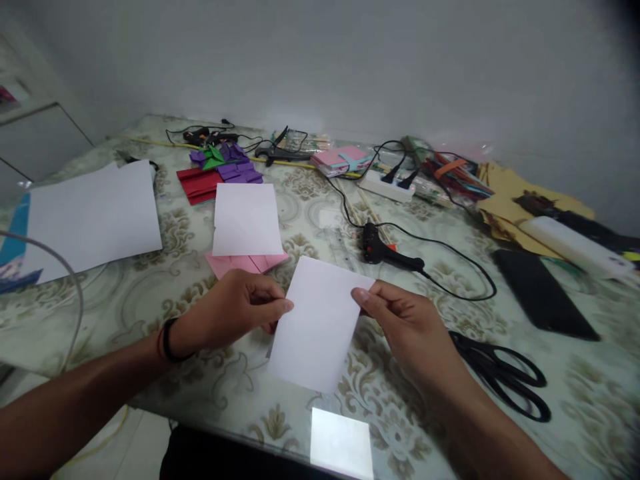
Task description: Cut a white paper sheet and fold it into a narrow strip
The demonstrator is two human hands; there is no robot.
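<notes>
Between my two hands is a white sheet of paper (320, 323), raised just over the patterned tabletop and slightly tilted. My left hand (250, 303) pinches its left edge between thumb and fingers. At the upper right corner my right hand (400, 310) grips it the same way, thumb on top. A second white paper (247, 220) lies just beyond my left hand, partly covering a folded pink paper (260, 263). Black-handled scissors (500, 373) rest beside my right forearm, which partly hides them.
A black glue gun (380, 248) with a trailing cord lies beyond my right hand. Right of it are a black phone (545, 293) and yellow paper (520, 200). A power strip (387, 187) sits near the wall. Large white sheets (95, 220) and folded red paper (197, 183) lie left.
</notes>
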